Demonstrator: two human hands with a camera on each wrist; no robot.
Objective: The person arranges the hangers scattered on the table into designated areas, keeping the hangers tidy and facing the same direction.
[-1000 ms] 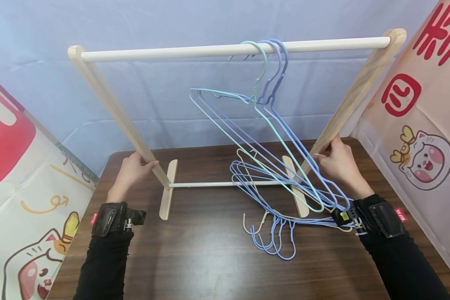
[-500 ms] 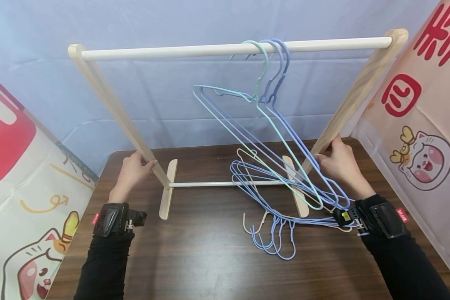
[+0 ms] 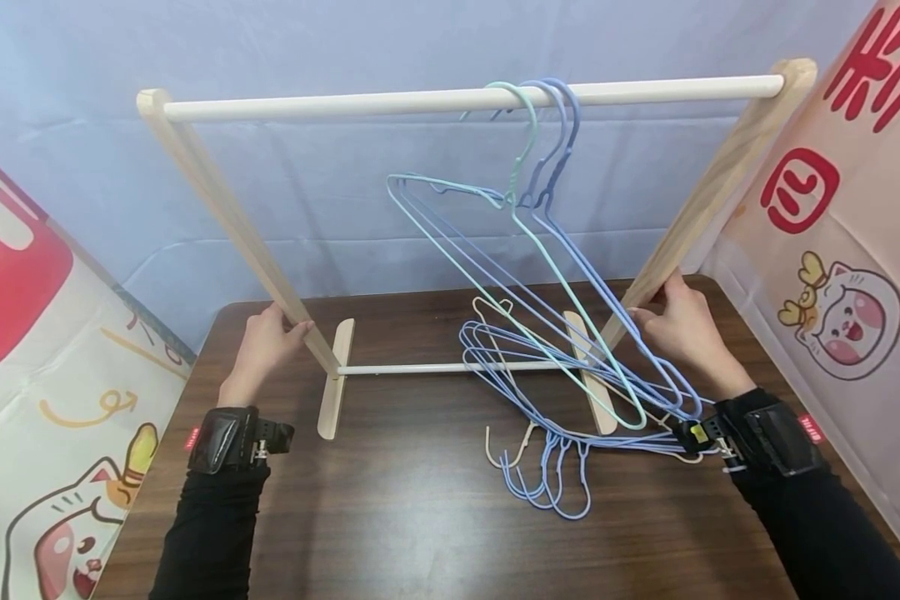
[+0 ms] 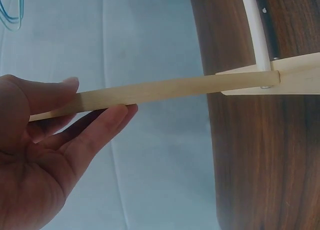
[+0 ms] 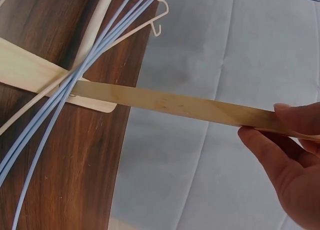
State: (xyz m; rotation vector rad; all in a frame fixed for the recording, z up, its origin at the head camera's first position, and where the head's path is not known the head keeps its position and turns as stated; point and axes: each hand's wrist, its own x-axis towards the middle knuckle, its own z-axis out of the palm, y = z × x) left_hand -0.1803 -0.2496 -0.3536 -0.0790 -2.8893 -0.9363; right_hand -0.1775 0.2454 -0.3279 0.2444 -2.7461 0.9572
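Note:
A wooden garment rack with a white top rail (image 3: 330,105) stands on the table. My left hand (image 3: 258,350) pinches the rack's left post (image 3: 225,200) low down, thumb on one side and fingers on the other, as the left wrist view shows. On the far side, my right hand (image 3: 682,329) grips the right post (image 3: 712,179) between thumb and fingers. A mint-green hanger (image 3: 551,258) and blue hangers (image 3: 570,142) hang from the rail, right of its middle. Beneath them, a pile of blue and cream hangers (image 3: 562,479) lies across the lower bar and right foot.
The brown table (image 3: 390,533) reaches back to a pale blue cloth backdrop (image 3: 390,242). Printed panels with cartoon cats flank it, a left panel (image 3: 67,400) and a right panel (image 3: 832,275). The lower bar (image 3: 405,368) joins the rack's two feet.
The hanging hangers have swung slightly and shifted a little to the right. Both hands keep their hold on the posts, and the rack stays nearly still.

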